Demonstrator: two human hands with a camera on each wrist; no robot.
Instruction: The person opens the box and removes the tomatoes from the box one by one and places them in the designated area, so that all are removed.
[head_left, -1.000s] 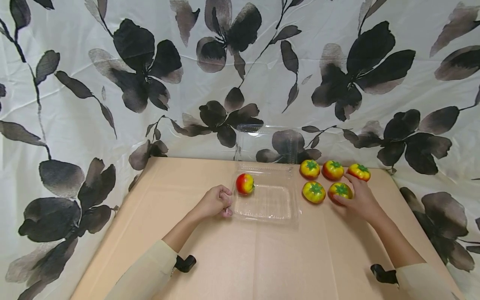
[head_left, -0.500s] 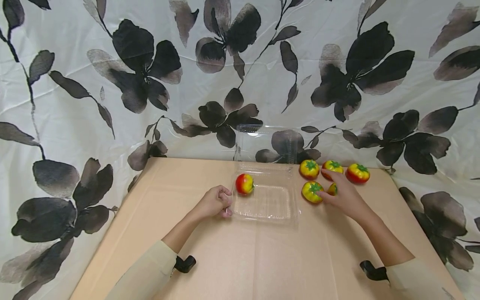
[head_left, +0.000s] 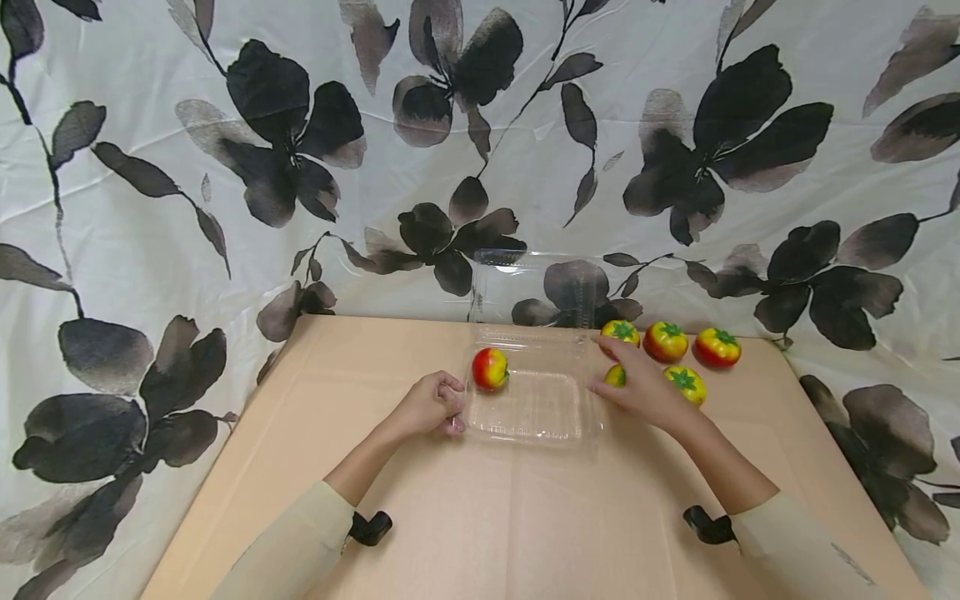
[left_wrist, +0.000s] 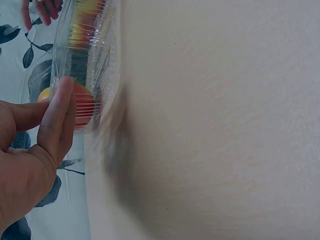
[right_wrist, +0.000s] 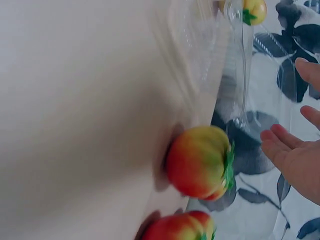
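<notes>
My left hand [head_left: 431, 404] pinches the left rim of a clear plastic clamshell container [head_left: 536, 421], whose lid [head_left: 536, 287] stands up behind it. The fingers and thumb at the rim show in the left wrist view. One red-and-yellow tomato [head_left: 490, 368] with a green top lies on its side in the container's left part. My right hand [head_left: 645, 387] hovers at the container's right side, partly covering a yellow tomato [head_left: 616, 376]. In the right wrist view its fingers are spread apart, holding nothing, beside a red-and-yellow tomato [right_wrist: 197, 162].
More tomatoes stand in the back row right of the container: a left one [head_left: 621, 332], a middle one [head_left: 665, 342] and a right one [head_left: 717, 347]. Another tomato [head_left: 686, 383] is in front of them. A floral cloth [head_left: 540, 183] hangs behind the tan table [head_left: 510, 517].
My right hand has moved left across the tomatoes, from the right end of the group to the container's right edge. The left hand and container have stayed in place.
</notes>
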